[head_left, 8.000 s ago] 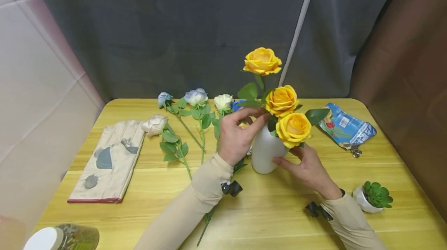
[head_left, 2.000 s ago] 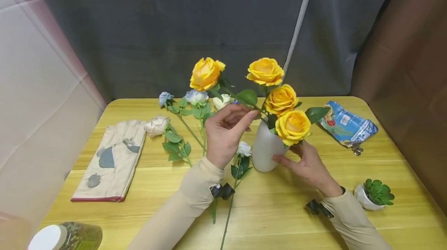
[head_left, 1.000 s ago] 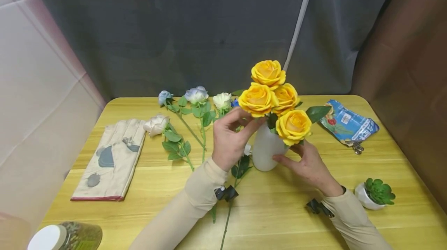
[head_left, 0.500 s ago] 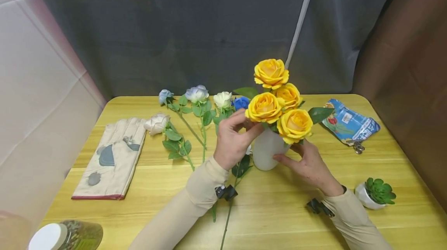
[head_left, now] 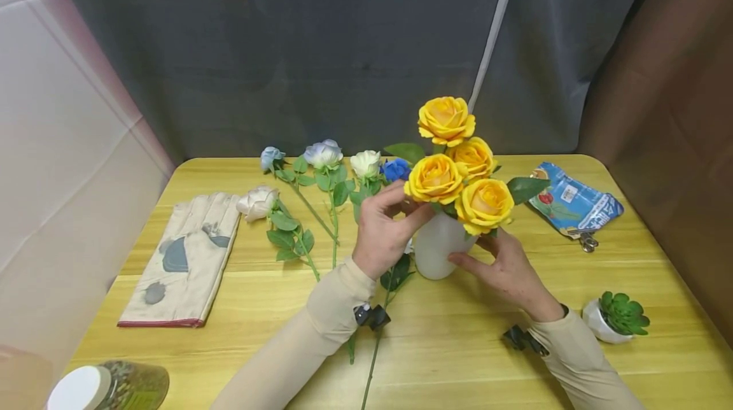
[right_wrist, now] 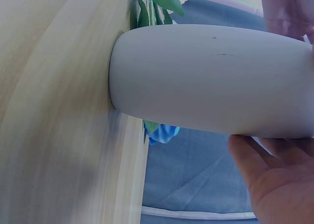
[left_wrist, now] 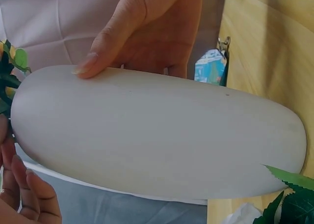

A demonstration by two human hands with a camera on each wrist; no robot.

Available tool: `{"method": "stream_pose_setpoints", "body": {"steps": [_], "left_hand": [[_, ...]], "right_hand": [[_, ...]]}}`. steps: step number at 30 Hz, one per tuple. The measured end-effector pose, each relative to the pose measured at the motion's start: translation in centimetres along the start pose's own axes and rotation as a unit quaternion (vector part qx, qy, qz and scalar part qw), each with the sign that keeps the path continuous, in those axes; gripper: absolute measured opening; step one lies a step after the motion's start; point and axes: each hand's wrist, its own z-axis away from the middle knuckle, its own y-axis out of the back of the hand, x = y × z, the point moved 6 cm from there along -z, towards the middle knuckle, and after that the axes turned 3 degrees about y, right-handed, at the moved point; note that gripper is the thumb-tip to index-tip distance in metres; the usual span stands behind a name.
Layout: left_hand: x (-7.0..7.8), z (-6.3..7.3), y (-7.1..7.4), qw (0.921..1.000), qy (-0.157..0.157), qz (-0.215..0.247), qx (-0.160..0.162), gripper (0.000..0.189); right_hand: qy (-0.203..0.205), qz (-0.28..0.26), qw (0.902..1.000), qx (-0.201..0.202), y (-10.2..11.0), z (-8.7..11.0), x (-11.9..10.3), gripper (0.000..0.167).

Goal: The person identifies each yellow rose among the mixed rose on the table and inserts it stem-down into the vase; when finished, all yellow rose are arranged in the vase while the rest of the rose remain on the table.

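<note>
A pale, matte vase stands upright on the wooden table, with several yellow roses in its mouth. In the head view, my left hand is at the left of the mouth, thumb and fingers pinching just under the front left yellow rose; the stem there is hidden. The left wrist view shows this hand's curled fingers by the vase's top. My right hand holds the vase from the right, its thumb on the wall. The right wrist view shows its fingers against the vase.
White, pale blue and blue roses lie left of and behind the vase, among them a white rose and a blue rose. Also there: folded cloth, lidded jar, blue pouch with a clip, potted succulent.
Eight seconds ago three yellow roses showed in the vase. Two seconds ago my left hand held another leaning out left; it now stands among them, turned forward. My right hand has stayed on the vase.
</note>
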Motion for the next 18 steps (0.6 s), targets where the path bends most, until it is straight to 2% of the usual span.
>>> {"method": "stream_pose_setpoints", "body": {"steps": [6, 10, 18], "left_hand": [[-0.1, 0.1, 0.1, 0.9999, 0.01, 0.005, 0.004, 0.022], [0.0, 0.2, 0.5, 0.9999, 0.005, 0.008, 0.006, 0.018], [0.3, 0.6, 2.0, 0.9999, 0.001, -0.001, 0.014, 0.014]], "right_hand": [[-0.001, 0.001, 1.0, 0.0, -0.1, 0.0, 0.0, 0.066], [0.003, 0.0, 1.0, -0.002, -0.2, -0.3, 0.0, 0.063], [0.01, -0.004, 0.9999, -0.012, -0.6, -0.8, 0.1, 0.066]]}}
